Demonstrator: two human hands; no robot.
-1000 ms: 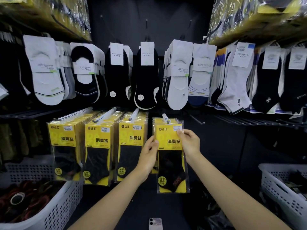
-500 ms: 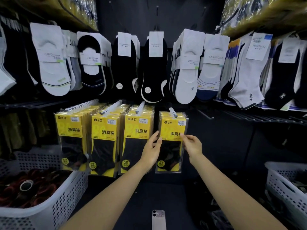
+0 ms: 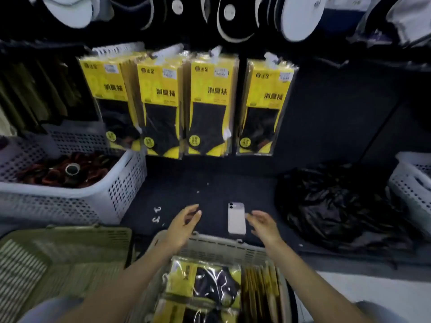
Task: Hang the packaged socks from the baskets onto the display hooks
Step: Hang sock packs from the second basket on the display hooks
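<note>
Yellow-and-black packaged socks hang in several rows on the display hooks; the rightmost row (image 3: 264, 106) holds the front pack. A beige basket (image 3: 224, 249) at the bottom centre holds more sock packs (image 3: 205, 283). My left hand (image 3: 184, 223) and my right hand (image 3: 263, 223) hover above the basket's far rim, both empty, fingers loosely spread, palms facing each other.
A white phone (image 3: 236, 217) lies on the dark shelf between my hands. A white perforated basket (image 3: 100, 201) with dark red items stands at left, a green basket (image 3: 65, 252) at lower left, another white basket (image 3: 410, 183) at right, black plastic bags (image 3: 338, 206) beside it.
Both hands let go of the rightmost hanging pack and dropped back toward the beige basket. The view has tilted down from the hooks to the basket.
</note>
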